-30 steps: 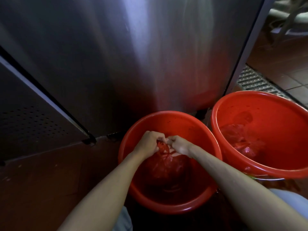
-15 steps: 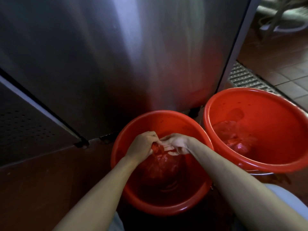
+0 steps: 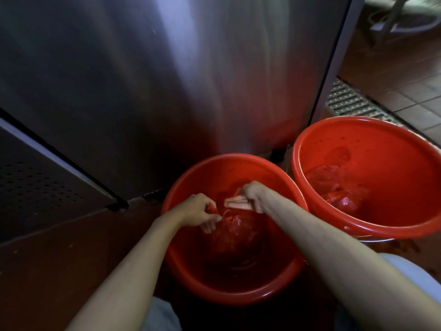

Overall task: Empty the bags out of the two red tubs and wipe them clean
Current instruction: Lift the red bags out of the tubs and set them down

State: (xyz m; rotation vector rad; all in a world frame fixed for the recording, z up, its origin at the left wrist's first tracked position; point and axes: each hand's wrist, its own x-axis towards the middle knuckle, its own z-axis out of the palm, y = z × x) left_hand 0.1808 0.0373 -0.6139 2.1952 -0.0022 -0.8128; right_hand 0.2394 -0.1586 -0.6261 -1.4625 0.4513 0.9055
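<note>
In the head view, two red tubs stood on the dark floor in front of a stainless steel cabinet. The near tub was between the person's forearms, and the far tub stood just beside it on the right. Inside the near tub lay a red plastic bag. The left hand had its fingers curled and pinched the gathered top of this bag. The right hand held another part of the bag's top, its fingers pressed together and bent around the plastic. A second crumpled red bag rested at the bottom of the far tub. Behind that tub, a metal drain grate ran across the tiled floor.
</note>
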